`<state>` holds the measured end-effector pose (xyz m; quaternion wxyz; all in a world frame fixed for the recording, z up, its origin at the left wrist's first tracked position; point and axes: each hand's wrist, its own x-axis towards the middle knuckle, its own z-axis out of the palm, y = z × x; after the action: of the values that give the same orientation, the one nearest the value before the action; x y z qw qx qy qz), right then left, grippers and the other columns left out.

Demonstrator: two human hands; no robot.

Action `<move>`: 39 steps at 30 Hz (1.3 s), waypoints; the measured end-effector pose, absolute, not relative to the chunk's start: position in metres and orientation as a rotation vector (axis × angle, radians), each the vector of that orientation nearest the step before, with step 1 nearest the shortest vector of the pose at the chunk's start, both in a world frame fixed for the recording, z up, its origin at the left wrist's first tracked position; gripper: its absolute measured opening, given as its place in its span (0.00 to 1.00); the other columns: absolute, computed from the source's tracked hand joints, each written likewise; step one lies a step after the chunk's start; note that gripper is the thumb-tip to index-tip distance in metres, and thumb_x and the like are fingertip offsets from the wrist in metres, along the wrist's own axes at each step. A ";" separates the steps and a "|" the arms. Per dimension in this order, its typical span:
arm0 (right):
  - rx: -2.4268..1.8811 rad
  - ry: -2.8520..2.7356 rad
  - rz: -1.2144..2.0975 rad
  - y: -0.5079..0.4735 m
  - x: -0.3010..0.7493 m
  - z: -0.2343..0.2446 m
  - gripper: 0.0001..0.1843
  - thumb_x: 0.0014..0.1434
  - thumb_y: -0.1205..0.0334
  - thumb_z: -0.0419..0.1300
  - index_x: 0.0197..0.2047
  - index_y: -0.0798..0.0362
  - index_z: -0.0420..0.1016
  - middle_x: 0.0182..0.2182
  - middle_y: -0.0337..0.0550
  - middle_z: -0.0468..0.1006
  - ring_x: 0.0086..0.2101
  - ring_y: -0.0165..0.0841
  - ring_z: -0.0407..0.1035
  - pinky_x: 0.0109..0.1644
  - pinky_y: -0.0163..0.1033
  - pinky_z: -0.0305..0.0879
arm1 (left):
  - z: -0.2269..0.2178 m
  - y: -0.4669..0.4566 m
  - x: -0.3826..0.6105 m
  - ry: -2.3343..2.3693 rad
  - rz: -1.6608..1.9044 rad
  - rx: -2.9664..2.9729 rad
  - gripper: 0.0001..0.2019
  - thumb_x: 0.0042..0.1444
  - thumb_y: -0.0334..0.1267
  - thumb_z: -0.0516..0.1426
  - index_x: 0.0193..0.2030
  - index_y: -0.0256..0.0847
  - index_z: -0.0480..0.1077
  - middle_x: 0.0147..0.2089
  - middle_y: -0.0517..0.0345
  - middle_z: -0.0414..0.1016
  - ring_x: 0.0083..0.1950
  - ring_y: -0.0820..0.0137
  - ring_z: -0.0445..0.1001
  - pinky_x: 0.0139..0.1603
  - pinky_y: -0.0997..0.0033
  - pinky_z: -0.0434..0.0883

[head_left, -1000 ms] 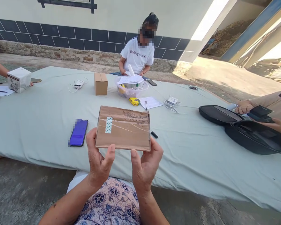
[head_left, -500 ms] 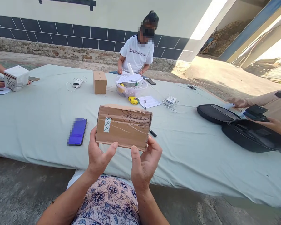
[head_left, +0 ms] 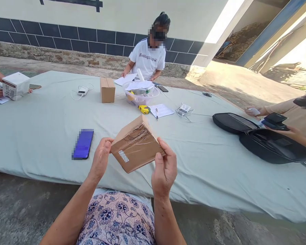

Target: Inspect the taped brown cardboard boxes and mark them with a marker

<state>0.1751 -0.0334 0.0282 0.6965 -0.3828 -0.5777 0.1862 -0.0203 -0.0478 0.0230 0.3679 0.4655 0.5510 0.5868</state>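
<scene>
Between my two hands a brown cardboard box (head_left: 140, 149) is held above the near part of the table, tilted with one corner pointing down toward me. Dark scribbled lines run along its upper edge, and a small patterned sticker sits on the face toward me. My left hand (head_left: 100, 158) grips the box's left corner, thumb on the near side. On the right edge, my right hand (head_left: 165, 166) pinches the box with the thumb in front and fingers behind. A phone with a blue screen (head_left: 83, 144) lies left of my left hand.
The cloth-covered table (head_left: 40, 136) bears a second cardboard box (head_left: 107, 90), a plastic basket (head_left: 140, 98), a yellow tape measure (head_left: 144, 109), paper with a pen (head_left: 157, 114), and white cabled devices. An open black case (head_left: 272, 146) lies right. Co-workers sit left, right and opposite (head_left: 148, 56).
The box has turned, its left side swinging toward me and its corner dipping. My left hand has shifted to the box's left corner. The person opposite has moved a paper sheet leftward.
</scene>
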 end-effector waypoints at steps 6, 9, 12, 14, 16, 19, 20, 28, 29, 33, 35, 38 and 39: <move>-0.867 -1.323 0.369 -0.033 0.178 0.033 0.14 0.73 0.63 0.53 0.54 0.46 0.79 0.52 0.45 0.84 0.56 0.38 0.76 0.64 0.51 0.71 | 0.026 -0.046 -0.020 1.578 1.430 1.425 0.35 0.62 0.73 0.43 0.35 0.44 0.73 0.46 0.47 0.77 0.55 0.55 0.73 0.55 0.54 0.72; -0.829 -1.389 0.343 -0.033 0.176 0.035 0.15 0.74 0.65 0.52 0.52 0.46 0.79 0.49 0.43 0.84 0.54 0.37 0.78 0.63 0.50 0.73 | 0.028 -0.048 -0.016 1.468 1.372 1.390 0.34 0.64 0.71 0.42 0.39 0.44 0.73 0.49 0.46 0.77 0.54 0.56 0.74 0.53 0.54 0.74; -0.821 -1.437 0.370 -0.032 0.173 0.035 0.14 0.73 0.66 0.53 0.51 0.45 0.79 0.48 0.43 0.84 0.55 0.36 0.77 0.63 0.49 0.73 | 0.032 -0.051 -0.013 1.453 1.442 1.326 0.30 0.67 0.67 0.44 0.49 0.44 0.73 0.55 0.46 0.77 0.58 0.57 0.74 0.57 0.54 0.73; -0.834 -1.453 0.381 -0.031 0.170 0.034 0.14 0.73 0.66 0.53 0.52 0.45 0.79 0.49 0.43 0.84 0.56 0.36 0.77 0.64 0.49 0.72 | 0.033 -0.053 -0.012 1.437 1.532 1.330 0.29 0.67 0.65 0.47 0.58 0.45 0.70 0.62 0.45 0.74 0.65 0.56 0.71 0.59 0.55 0.73; -0.836 -1.456 0.369 -0.030 0.168 0.033 0.14 0.73 0.66 0.53 0.52 0.45 0.78 0.49 0.43 0.84 0.56 0.36 0.77 0.64 0.49 0.72 | 0.035 -0.055 -0.011 1.400 1.590 1.381 0.30 0.67 0.63 0.50 0.65 0.46 0.67 0.69 0.44 0.68 0.72 0.55 0.65 0.63 0.55 0.72; -0.834 -1.459 0.347 -0.029 0.166 0.031 0.14 0.73 0.67 0.53 0.53 0.45 0.77 0.49 0.44 0.84 0.56 0.36 0.77 0.64 0.49 0.73 | 0.035 -0.057 -0.008 1.361 1.602 1.497 0.29 0.67 0.59 0.53 0.69 0.48 0.65 0.78 0.46 0.56 0.78 0.55 0.57 0.69 0.54 0.68; -0.836 -1.462 0.336 -0.029 0.165 0.031 0.14 0.73 0.67 0.53 0.54 0.45 0.77 0.49 0.43 0.84 0.56 0.36 0.77 0.63 0.49 0.73 | 0.035 -0.057 -0.007 1.355 1.596 1.528 0.28 0.67 0.57 0.54 0.69 0.49 0.66 0.80 0.47 0.53 0.78 0.54 0.56 0.71 0.53 0.66; -0.825 -1.438 0.301 -0.051 0.168 0.046 0.14 0.72 0.68 0.55 0.53 0.44 0.78 0.47 0.41 0.84 0.53 0.36 0.77 0.62 0.49 0.73 | 0.051 -0.067 0.007 1.288 1.665 1.525 0.13 0.68 0.46 0.57 0.52 0.47 0.79 0.66 0.49 0.74 0.71 0.58 0.69 0.73 0.56 0.64; -0.827 -1.440 0.313 -0.054 0.169 0.048 0.14 0.72 0.67 0.55 0.53 0.44 0.78 0.46 0.41 0.84 0.53 0.36 0.77 0.62 0.49 0.73 | 0.054 -0.069 0.009 1.279 1.675 1.499 0.12 0.67 0.46 0.58 0.51 0.47 0.79 0.64 0.50 0.76 0.70 0.59 0.70 0.72 0.57 0.65; -0.844 -1.464 0.330 -0.058 0.168 0.055 0.13 0.72 0.66 0.55 0.51 0.44 0.78 0.45 0.41 0.84 0.52 0.37 0.77 0.62 0.49 0.73 | 0.061 -0.073 0.013 1.292 1.714 1.389 0.10 0.66 0.46 0.58 0.45 0.46 0.80 0.60 0.49 0.77 0.66 0.58 0.73 0.69 0.57 0.67; -0.848 -1.460 0.328 -0.057 0.167 0.057 0.13 0.72 0.66 0.54 0.51 0.44 0.78 0.45 0.41 0.84 0.52 0.37 0.77 0.62 0.49 0.73 | 0.063 -0.073 0.014 1.293 1.704 1.367 0.10 0.66 0.45 0.58 0.45 0.45 0.78 0.62 0.49 0.76 0.68 0.58 0.71 0.70 0.56 0.65; -0.861 -1.467 0.341 -0.054 0.165 0.060 0.12 0.72 0.66 0.54 0.50 0.45 0.78 0.46 0.41 0.83 0.52 0.36 0.77 0.62 0.49 0.72 | 0.064 -0.070 0.016 1.291 1.682 1.372 0.09 0.62 0.43 0.60 0.47 0.44 0.75 0.65 0.47 0.73 0.70 0.57 0.69 0.71 0.55 0.63; -0.866 -1.469 0.346 -0.053 0.165 0.061 0.12 0.72 0.66 0.54 0.50 0.45 0.78 0.46 0.42 0.83 0.52 0.36 0.77 0.61 0.49 0.72 | 0.065 -0.069 0.016 1.302 1.679 1.377 0.10 0.61 0.42 0.62 0.47 0.44 0.74 0.65 0.47 0.72 0.70 0.56 0.69 0.71 0.55 0.64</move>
<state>0.1646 -0.0530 0.0606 0.6448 -0.3802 -0.6454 0.1520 0.0165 -0.0687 0.0650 0.3003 0.5190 0.4904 0.6324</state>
